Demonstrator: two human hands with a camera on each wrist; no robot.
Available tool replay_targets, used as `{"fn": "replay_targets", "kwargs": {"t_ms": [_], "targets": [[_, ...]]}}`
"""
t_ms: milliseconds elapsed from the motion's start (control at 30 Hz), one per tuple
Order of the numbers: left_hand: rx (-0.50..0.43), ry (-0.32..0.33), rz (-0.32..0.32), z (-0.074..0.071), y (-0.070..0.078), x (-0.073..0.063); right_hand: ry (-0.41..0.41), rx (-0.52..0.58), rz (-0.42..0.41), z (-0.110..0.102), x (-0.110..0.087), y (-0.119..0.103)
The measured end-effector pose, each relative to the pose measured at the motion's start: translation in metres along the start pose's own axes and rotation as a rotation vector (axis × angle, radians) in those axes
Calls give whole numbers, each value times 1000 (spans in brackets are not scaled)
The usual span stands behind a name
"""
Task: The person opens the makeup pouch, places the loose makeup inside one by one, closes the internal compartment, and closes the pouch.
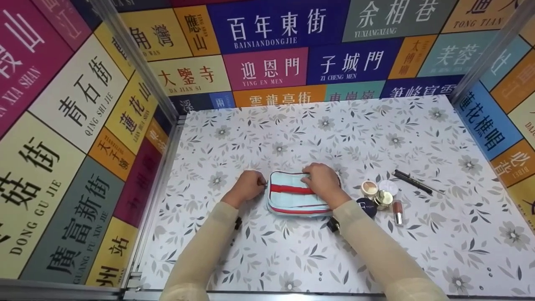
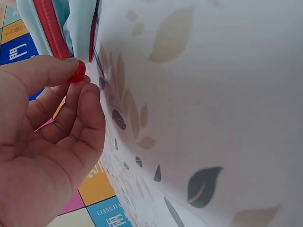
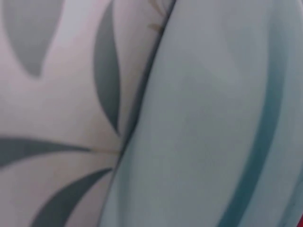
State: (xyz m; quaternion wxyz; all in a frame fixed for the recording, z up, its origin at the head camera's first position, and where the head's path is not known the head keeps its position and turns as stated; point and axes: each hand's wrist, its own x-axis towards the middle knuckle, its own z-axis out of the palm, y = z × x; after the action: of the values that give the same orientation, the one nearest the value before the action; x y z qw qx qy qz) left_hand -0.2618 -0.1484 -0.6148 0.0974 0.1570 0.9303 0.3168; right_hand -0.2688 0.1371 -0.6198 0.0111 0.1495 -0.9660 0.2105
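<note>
pouch (image 1: 291,200) looks soft n light; prob best held at ends; L hand (image 1: 250,186) pinches red tab (image 2: 79,72); R hand (image 1: 324,183) on top, can't tell if gripping

In the head view, bright, even light covers the table (image 1: 376,259) from its far edge to its near corners, leaving only faint, soft shadows beside the pouch (image 1: 290,198). Wide-angle stretch enlarges the wall panels (image 1: 58,205) beyond the table's left edge. The 2 wrist views are dimmer and greyer: the left shows the left hand (image 2: 52,127) fairly clearly; in the right, pouch and leaf print (image 3: 107,71) blur out of focus.
</note>
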Motion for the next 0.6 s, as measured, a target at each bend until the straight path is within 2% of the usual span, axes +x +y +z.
{"fn": "replay_targets", "kwargs": {"t_ms": [267,600], "targets": [[25,3,36,1,3,-11,8,16,-27,0,-1,3],[8,18,30,3,6,-26,19,14,-52,1,-1,3]]}}
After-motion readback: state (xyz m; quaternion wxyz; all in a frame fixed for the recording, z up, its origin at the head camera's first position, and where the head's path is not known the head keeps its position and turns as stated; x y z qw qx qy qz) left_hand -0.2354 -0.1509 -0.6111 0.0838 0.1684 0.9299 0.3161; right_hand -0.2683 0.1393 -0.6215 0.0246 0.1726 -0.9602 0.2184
